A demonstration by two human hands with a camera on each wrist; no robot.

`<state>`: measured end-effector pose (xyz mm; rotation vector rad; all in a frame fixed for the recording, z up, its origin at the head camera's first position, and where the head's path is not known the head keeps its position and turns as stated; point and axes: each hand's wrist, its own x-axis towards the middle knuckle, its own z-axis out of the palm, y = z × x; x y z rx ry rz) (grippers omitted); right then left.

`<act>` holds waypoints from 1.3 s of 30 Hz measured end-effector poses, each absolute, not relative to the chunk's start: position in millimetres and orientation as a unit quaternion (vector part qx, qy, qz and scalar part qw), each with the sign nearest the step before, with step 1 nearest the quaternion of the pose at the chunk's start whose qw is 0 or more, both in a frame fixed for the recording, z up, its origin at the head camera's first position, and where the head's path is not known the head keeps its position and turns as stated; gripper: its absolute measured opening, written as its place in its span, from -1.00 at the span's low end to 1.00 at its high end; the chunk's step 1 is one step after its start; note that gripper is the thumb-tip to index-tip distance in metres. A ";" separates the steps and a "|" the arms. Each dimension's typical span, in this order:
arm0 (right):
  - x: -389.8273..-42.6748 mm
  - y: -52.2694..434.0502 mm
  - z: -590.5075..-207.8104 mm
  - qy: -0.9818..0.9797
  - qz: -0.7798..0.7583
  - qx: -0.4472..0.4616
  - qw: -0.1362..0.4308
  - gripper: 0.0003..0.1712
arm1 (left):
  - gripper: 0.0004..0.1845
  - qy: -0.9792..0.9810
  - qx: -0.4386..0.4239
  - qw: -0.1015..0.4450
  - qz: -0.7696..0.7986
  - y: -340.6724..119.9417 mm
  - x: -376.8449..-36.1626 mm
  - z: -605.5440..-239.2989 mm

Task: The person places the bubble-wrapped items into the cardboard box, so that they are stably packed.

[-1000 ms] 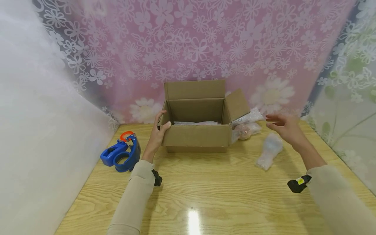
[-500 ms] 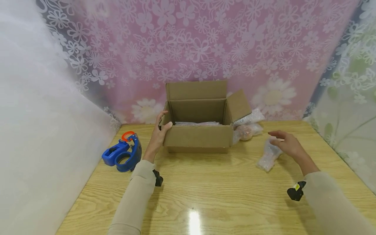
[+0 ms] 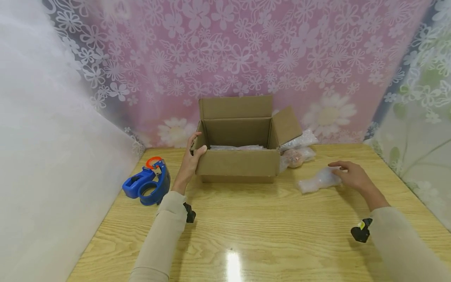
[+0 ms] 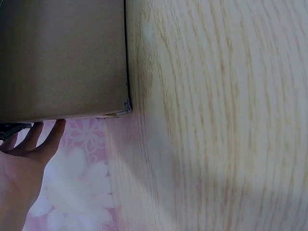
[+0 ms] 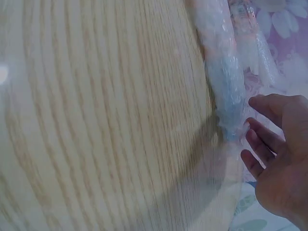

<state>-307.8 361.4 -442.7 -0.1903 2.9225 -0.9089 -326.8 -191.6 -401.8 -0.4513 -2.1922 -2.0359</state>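
An open cardboard box [image 3: 236,162] stands at the back middle of the wooden table [image 3: 246,219], with clear wrapping lying inside it. My left hand [image 3: 193,154] grips the box's near left corner, thumb on the front edge and fingers along the side; the left wrist view shows those fingers [image 4: 41,139] beside the box wall [image 4: 62,57]. A bubble-wrapped item [image 3: 318,181] lies on its side to the right of the box. My right hand [image 3: 352,176] touches its right end with loosely spread fingertips [image 5: 252,137] against the bubble-wrapped item [image 5: 226,91].
A blue tape dispenser [image 3: 146,182] with an orange ring sits to the left of the box. More bubble-wrapped items [image 3: 297,154] lie against the box's right side under its open flap. Flowered sheets wall in the back and right; a white wall stands at the left.
My right hand came down from beside the box flap onto the bubble-wrapped item, which has turned from upright to lying crosswise. The left hand has stayed on the box.
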 end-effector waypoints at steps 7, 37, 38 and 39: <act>-304.7 371.4 -443.8 0.950 -0.303 -0.067 0.020 -0.46 | -0.31 -0.729 -0.147 0.061 -0.666 -192.2 -326.7 -401.3; -295.2 383.0 -457.7 0.928 -0.335 -0.145 0.080 -0.19 | -0.36 -0.746 -0.148 0.099 -0.642 -194.9 -347.7 -426.8; -294.5 383.4 -457.0 0.928 -0.334 -0.144 0.079 -0.19 | -0.36 -0.745 -0.149 0.099 -0.642 -195.0 -347.8 -427.0; -293.8 383.6 -455.9 0.928 -0.334 -0.145 0.076 -0.19 | -0.35 -0.744 -0.150 0.098 -0.644 -195.0 -347.5 -426.7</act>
